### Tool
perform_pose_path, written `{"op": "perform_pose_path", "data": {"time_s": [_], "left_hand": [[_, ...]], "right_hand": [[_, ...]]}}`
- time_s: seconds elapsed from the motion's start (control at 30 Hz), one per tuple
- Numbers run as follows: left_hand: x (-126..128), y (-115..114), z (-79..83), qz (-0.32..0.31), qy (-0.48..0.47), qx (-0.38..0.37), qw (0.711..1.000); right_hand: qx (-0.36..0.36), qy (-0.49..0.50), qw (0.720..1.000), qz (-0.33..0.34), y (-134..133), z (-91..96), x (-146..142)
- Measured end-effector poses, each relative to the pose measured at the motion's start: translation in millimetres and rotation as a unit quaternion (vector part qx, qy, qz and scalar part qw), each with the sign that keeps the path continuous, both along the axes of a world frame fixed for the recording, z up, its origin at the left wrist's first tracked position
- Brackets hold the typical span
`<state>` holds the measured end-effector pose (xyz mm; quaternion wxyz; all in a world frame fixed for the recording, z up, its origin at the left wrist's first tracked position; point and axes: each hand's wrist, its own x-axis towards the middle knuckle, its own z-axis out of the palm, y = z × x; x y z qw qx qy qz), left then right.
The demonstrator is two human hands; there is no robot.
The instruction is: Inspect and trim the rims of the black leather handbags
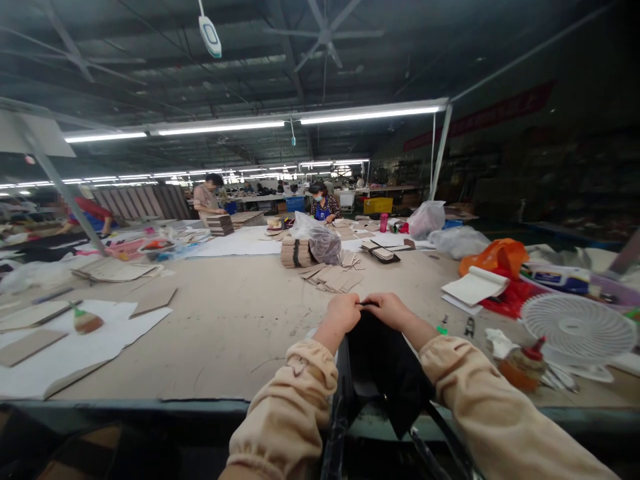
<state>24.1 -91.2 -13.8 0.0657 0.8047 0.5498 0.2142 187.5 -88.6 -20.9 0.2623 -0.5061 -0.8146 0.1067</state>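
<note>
Head view: the left hand and right hand are pinching the top rim of a black bag-like piece, fingers nearly closed; it is reaching across the tabletop's near edge. Should either pinch be loosening, dangling straps could be dragging it downward.

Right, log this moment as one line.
left hand: gripping black material | right hand: gripping same black material | farther right: white notepad

Left fingers and right fingers at top of black material
</note>
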Motion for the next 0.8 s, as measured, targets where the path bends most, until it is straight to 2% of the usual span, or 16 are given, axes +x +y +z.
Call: {"op": "perform_pose_path", "data": {"time_s": [0.2, 0.43, 0.8], "left_hand": [[-11.5, 2.9, -1.2, -0.066, -0.041, -0.044, 0.996], [-13.6, 4.2, -1.6, -0.079, -0.067, -0.048, 0.993], [-17.0, 7.5, -3.8, -0.112, -0.098, -0.048, 0.988]], "right_hand": [[-0.029, -0.006, 0.999, -0.033, -4.3, 0.4, 3.1], [-0.057, 0.015, 0.997, -0.058, -9.1, 0.6, 5.8], [-0.063, 0.039, 0.995, -0.067, -12.4, 2.2, 0.8]]}}
